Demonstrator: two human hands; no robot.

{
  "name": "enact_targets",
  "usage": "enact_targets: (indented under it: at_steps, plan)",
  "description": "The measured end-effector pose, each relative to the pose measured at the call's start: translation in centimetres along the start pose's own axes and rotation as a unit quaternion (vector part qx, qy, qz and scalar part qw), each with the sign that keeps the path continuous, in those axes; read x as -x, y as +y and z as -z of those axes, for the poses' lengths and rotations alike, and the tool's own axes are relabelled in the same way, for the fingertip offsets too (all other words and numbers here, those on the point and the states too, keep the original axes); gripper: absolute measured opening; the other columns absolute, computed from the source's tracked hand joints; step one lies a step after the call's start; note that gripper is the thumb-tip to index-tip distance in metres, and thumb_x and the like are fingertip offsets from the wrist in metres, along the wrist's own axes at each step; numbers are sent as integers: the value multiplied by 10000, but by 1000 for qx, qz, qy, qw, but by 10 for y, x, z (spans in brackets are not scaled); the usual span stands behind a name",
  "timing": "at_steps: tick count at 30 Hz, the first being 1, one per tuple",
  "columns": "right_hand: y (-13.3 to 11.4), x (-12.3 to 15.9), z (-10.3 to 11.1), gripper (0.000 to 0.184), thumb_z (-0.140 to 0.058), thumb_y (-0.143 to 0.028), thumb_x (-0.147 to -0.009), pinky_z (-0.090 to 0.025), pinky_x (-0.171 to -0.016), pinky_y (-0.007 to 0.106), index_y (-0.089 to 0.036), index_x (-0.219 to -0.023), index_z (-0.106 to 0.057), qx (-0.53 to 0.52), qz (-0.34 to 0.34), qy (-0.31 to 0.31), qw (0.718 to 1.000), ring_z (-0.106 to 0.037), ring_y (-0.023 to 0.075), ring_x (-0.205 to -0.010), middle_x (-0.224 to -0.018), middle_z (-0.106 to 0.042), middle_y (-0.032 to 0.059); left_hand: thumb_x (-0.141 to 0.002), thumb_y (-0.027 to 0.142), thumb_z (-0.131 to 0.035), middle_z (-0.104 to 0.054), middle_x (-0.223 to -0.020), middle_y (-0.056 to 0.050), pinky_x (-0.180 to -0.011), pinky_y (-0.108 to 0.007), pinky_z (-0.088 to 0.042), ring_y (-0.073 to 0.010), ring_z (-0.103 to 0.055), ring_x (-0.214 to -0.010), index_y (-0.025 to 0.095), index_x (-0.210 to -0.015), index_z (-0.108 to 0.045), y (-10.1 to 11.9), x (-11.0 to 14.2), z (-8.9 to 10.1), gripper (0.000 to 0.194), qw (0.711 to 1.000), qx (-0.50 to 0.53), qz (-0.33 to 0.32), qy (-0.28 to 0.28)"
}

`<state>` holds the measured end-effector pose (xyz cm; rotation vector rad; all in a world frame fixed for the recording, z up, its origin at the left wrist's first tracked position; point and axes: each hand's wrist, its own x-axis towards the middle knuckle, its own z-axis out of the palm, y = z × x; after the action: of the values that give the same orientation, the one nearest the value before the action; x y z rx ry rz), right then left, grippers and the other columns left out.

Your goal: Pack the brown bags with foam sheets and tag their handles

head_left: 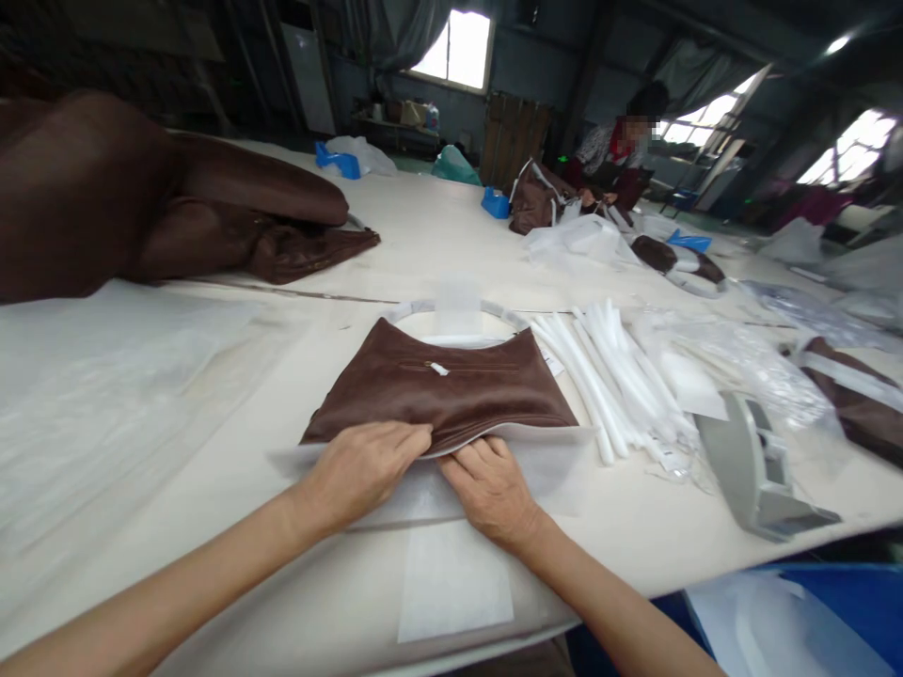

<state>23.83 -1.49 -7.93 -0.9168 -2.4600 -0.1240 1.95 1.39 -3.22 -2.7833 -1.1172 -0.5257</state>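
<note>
A brown handbag [458, 385] lies flat on the table in front of me, its wrapped handle [494, 308] pointing away. A zip with a white-wrapped pull runs across its upper part. Under the bag's near edge lies a sheet of translucent white foam wrap [550, 470]. My left hand [367, 465] is closed at that near edge, fingers and thumb pinching the sheet's border against the bag. Close beside it, my right hand [490, 484] has its fingers curled at the sheet's edge, the tips partly hidden.
Right of the bag lie white foam tubes [613, 385] and a grey tape dispenser [754, 470]. Brown bags [246, 216] are heaped at the left, behind clear plastic sheets [105, 395]. A paper piece [457, 588] lies near me. Across the table another person [613, 169] handles a bag.
</note>
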Motion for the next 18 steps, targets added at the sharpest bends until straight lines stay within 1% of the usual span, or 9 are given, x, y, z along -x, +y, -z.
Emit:
enact_targets:
  at_steps: [3,6,9,10,12,13,15,17,18]
  plan:
    - [16,1,-12,374,-379,-167,-995,-403,-840,389,-174,-1346,-510,-23,-11,-5,1000,-518,232,-1022,-1192,-646,83,-917,44,-390,-737,-1117,-33,-839,-269,-539,-161,-709,-976,203,-1146,-612,-1,18,-30,357,989,-48,-34,134]
    - [18,9,-5,403,-442,-173,-979,-446,-870,343,-215,-1378,-482,-55,-44,-52,996,-529,206,-1084,-1290,-620,49,-916,55,-426,-710,-1207,-14,-952,-276,-516,-163,-689,-1065,219,-1320,-553,0,28,-48,454,978,-79,-42,190]
    - [11,24,22,340,-528,-189,-944,-449,-981,314,-220,-1280,-571,-120,-84,-93,985,-549,187,-1142,-1319,-616,39,-933,83,-431,-689,-1247,-12,-923,-288,-540,-175,-691,-1067,218,-1480,-402,1,32,-52,564,973,-104,-53,201]
    - [10,29,36,273,-548,-203,-937,-456,-988,303,-219,-1199,-622,-155,-99,-101,978,-582,178,-1108,-1255,-654,33,-935,88,-430,-687,-1248,-10,-903,-291,-552,-179,-694,-1059,221,-1509,-355,2,33,-52,594,973,-108,-54,198]
    - [13,38,67,157,-540,-235,-950,-511,-879,251,-219,-985,-692,-235,-153,-97,955,-661,144,-919,-1006,-731,3,-933,90,-428,-681,-1255,-5,-879,-294,-569,-182,-695,-1057,237,-1542,-285,2,33,-52,642,974,-109,-47,190]
    - [19,41,82,196,-522,-250,-962,-526,-795,227,-215,-878,-696,-263,-191,-74,943,-675,129,-813,-869,-734,-13,-932,88,-424,-680,-1256,-2,-871,-290,-575,-180,-695,-1056,245,-1548,-267,2,34,-52,656,975,-108,-44,191]
    - [41,44,106,291,-485,-283,-981,-521,-676,218,-205,-773,-673,-247,-285,22,926,-662,124,-688,-715,-698,-17,-927,85,-428,-681,-1254,5,-864,-278,-581,-175,-697,-1051,259,-1555,-245,1,33,-53,677,975,-106,-40,191]
    - [73,43,115,302,-468,-322,-988,-518,-677,250,-196,-804,-670,-124,-352,123,919,-655,147,-714,-762,-696,17,-923,90,-439,-686,-1245,11,-862,-265,-583,-173,-702,-1038,273,-1559,-230,0,32,-52,694,975,-102,-38,193]
    - [91,42,114,294,-461,-336,-990,-514,-677,266,-193,-846,-673,-41,-368,149,917,-648,158,-730,-803,-693,36,-921,96,-445,-687,-1243,13,-861,-258,-583,-171,-704,-1032,278,-1560,-224,-1,32,-52,700,976,-99,-39,190]
